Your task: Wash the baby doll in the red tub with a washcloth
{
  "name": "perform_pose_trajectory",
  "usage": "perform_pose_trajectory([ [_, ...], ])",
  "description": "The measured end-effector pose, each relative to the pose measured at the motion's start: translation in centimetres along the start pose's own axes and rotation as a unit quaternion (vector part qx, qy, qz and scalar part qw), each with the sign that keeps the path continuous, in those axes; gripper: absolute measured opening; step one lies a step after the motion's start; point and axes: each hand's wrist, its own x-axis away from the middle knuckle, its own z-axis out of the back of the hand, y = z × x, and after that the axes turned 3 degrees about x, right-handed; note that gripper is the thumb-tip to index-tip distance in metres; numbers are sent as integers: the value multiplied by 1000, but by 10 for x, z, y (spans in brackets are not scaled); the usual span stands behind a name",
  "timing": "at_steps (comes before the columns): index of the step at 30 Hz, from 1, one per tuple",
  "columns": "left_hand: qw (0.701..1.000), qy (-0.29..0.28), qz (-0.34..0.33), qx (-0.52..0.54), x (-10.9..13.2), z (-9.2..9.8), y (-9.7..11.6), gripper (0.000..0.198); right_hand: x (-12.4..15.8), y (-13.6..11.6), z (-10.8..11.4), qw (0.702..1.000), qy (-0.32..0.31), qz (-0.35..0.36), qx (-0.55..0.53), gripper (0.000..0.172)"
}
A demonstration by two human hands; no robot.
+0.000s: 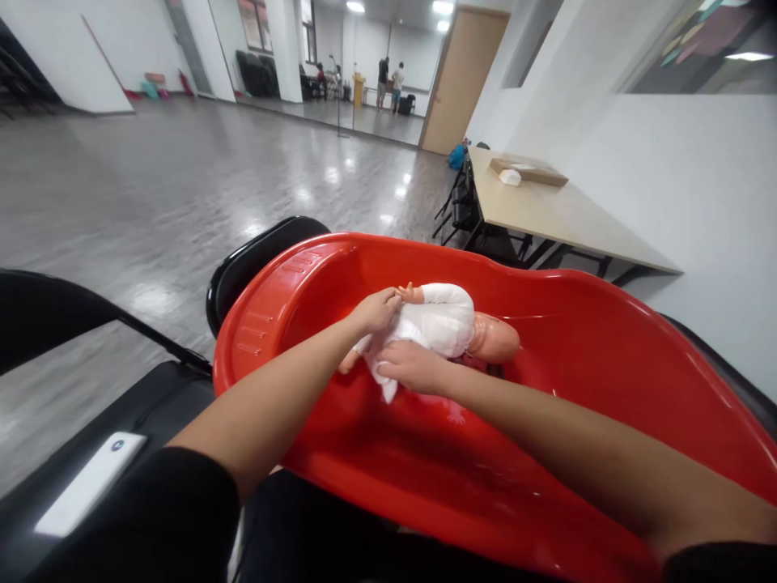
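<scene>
A baby doll in a white garment lies in a red plastic baby bathtub, its bare head toward the right. My left hand closes over the garment near the doll's small raised hand. My right hand lies just below it, fingers pressed onto the white cloth at the doll's middle. One bare doll leg shows to the left of my hands. The doll's far side is hidden.
The tub rests on a black padded surface with a white strip on it. A black chair back stands behind the tub. At the right is a beige table with a cardboard package. Two people stand far off across the shiny floor.
</scene>
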Motion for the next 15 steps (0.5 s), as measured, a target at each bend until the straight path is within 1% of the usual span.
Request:
perform_pose_trajectory([
  [1,1000,-2,1,-1,-1,0,-2,33,17,3,10,998,-5,13,60,32],
  [2,1000,-4,-1,-3,-3,0,-4,34,36,9,21,993,6,17,121,34],
  [3,1000,-6,-5,-4,-5,-1,-7,35,57,17,32,987,13,15,160,32],
  [5,1000,-9,-12,-7,-9,-3,-12,38,99,36,48,975,37,4,217,22],
  [6,1000,-10,-12,-8,-11,-4,-14,38,117,45,52,971,33,-8,238,18],
  [8,1000,-10,-7,-10,-14,-6,-17,39,142,60,51,964,15,-34,263,21],
  [9,1000,-10,-5,-10,-15,-7,-18,39,148,64,45,964,8,-50,263,23],
  [11,1000,-10,-9,-7,-14,-7,-17,38,145,64,27,967,-4,-67,246,26],
  [13,1000,-11,-18,-2,-12,-5,-15,38,127,55,6,972,-17,-59,226,25],
  [15,1000,-7,-19,3,-8,-4,-10,37,99,43,-14,975,-27,-44,216,24],
])
